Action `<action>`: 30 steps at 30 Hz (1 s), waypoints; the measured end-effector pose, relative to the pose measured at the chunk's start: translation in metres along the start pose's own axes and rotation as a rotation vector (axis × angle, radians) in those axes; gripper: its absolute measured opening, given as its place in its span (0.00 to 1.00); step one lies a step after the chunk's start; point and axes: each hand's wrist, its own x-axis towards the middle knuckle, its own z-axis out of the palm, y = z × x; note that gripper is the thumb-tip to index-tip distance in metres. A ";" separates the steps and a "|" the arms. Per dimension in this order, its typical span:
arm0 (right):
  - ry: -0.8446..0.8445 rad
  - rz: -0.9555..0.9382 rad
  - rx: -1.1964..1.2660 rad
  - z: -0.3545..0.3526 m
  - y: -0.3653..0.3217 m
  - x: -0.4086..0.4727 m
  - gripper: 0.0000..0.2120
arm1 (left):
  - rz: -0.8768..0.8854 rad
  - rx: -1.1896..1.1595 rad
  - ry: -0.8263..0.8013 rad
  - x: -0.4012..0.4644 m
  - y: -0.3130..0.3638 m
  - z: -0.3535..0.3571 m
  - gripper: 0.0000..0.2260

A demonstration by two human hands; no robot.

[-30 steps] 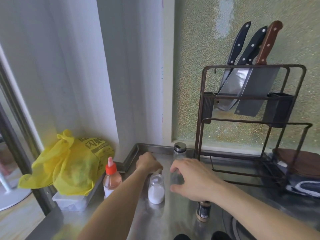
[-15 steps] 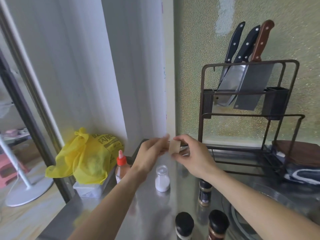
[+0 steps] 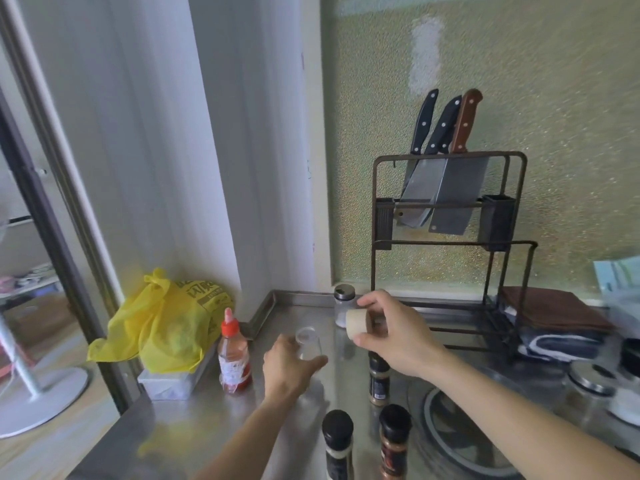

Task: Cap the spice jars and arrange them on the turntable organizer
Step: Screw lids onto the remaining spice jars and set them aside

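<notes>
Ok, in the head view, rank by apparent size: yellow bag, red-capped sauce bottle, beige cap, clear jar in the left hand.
1. yellow bag
2. red-capped sauce bottle
3. beige cap and clear jar: look alike; the jar is partly hidden by the left hand, so unranked.

Colours: cap (image 3: 357, 323) is beige/tan, plain. Small jar (image 3: 309, 344) is clear glass. Back jar (image 3: 344, 304) is clear with a silver-and-black lid, white contents low down. Two front jars (image 3: 337, 445) (image 3: 394, 439) have black lids, dark labels, one with reddish-brown spice. Squeeze bottle (image 3: 233, 355) has a red-orange cap and a red sauce layer at its bottom. Bag (image 3: 162, 327) is yellow with dark print. Table (image 3: 194, 420) is grey steel. Rack (image 3: 446, 258) is dark brown; knife handles are two black, one brown. Wall panel (image 3: 561, 133) is speckled green-gold.
</notes>
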 end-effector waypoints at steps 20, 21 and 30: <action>-0.248 -0.070 -0.065 -0.207 -0.032 -0.102 0.24 | 0.128 -0.928 -0.779 -0.161 0.152 -0.012 0.21; -0.269 -0.057 -0.071 -0.213 -0.030 -0.109 0.24 | 0.071 -1.022 -0.874 -0.172 0.153 -0.006 0.21; -0.327 0.013 -0.141 -0.238 -0.011 -0.147 0.23 | -0.296 -1.384 -1.118 -0.231 0.163 0.044 0.20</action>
